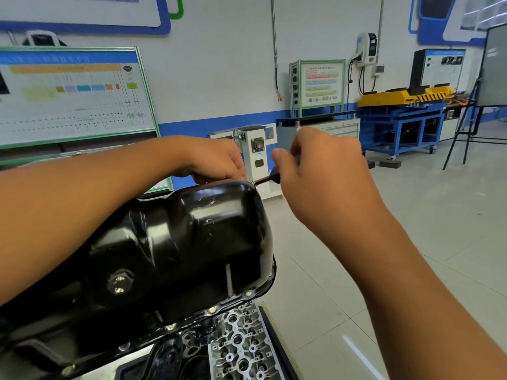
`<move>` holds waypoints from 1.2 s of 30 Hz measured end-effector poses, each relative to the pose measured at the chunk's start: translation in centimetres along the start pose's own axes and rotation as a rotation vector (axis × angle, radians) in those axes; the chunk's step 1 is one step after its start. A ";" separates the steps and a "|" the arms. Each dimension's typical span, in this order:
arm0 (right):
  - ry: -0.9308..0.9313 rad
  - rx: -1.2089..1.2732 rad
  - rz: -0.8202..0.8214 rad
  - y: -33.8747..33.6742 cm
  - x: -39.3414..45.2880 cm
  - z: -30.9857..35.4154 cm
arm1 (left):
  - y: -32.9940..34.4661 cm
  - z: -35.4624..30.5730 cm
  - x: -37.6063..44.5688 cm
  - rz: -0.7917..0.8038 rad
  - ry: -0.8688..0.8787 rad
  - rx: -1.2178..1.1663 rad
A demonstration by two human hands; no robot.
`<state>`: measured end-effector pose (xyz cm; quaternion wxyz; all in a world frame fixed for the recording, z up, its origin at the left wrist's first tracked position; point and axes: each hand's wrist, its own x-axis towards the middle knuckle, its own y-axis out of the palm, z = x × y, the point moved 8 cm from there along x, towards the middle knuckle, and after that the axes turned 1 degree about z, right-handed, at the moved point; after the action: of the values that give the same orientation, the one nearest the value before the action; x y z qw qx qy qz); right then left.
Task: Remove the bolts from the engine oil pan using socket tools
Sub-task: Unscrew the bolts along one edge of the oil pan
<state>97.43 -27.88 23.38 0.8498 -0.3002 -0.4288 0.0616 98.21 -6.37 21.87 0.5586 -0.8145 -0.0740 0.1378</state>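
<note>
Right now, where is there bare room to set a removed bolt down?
Crowded: both hands, left and right, work the socket tool at the glossy black oil pan's far edge. Free: the pan's broad top between the hands and the hex drain plug, though sloped.

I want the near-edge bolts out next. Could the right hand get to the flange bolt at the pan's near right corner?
Probably yes: that bolt sits exposed with nothing over it, though the right hand now holds the socket tool.

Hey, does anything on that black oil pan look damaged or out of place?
Only light wear: the glossy black metal oil pan has pale scratches on its upper curved face. The silver flange bolts along its near edge look seated. Nothing spilled.
</note>
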 end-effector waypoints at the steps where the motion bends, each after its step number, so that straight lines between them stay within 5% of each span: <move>1: -0.052 0.015 0.014 0.0 0.0 0.5 | 0.0 -0.1 -0.1 0.001 0.007 0.012; 7: -0.476 0.020 0.094 0.2 -0.8 4.0 | -0.1 -1.1 -0.1 -0.018 0.124 0.078; 14: 0.020 0.082 -0.026 -0.2 0.7 -0.5 | -0.4 -0.9 0.1 -0.046 0.139 0.145; 21: -0.430 0.024 0.087 -0.4 -0.4 3.1 | -0.2 -0.9 -0.1 -0.008 0.138 0.118; 27: -0.032 0.078 -0.006 0.0 0.5 0.3 | 0.0 -0.7 -0.2 -0.005 0.102 0.085; 33: -0.430 0.061 0.096 -0.3 -0.4 3.5 | 0.2 -0.9 -0.4 0.043 0.106 0.074; 36: -0.276 0.114 0.036 -0.5 -0.2 2.4 | 0.2 -0.8 -0.4 0.053 0.106 0.077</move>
<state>95.39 -27.28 24.64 0.7972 -0.2479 -0.5320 0.1416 98.08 -7.21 22.00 0.5890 -0.8002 -0.0175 0.1119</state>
